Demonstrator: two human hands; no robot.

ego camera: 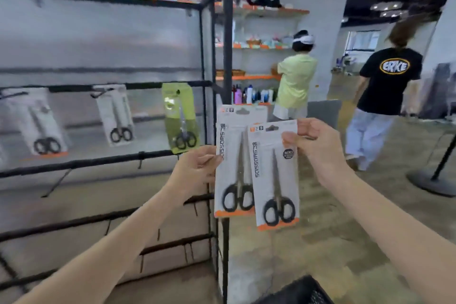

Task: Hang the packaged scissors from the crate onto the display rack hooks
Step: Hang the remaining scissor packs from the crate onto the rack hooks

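My left hand (197, 168) pinches the left edge of a white scissors pack (233, 168) with black handles. Overlapping it on the right is a second white scissors pack (275, 177), which my right hand (318, 148) pinches at its top right corner. Both packs hang in the air at the right end of the black display rack (204, 57). On the rack's upper bar hang two white scissors packs (117, 116) (37, 123) and a green scissors pack (181, 118). The black crate (298, 291) shows at the bottom edge.
Bare hooks (56, 182) stick out from the rack's lower bars. Two people (296, 76) (385, 96) stand to the right by shelves (249, 78) of goods. A black stanchion base (431, 180) sits on the floor at far right.
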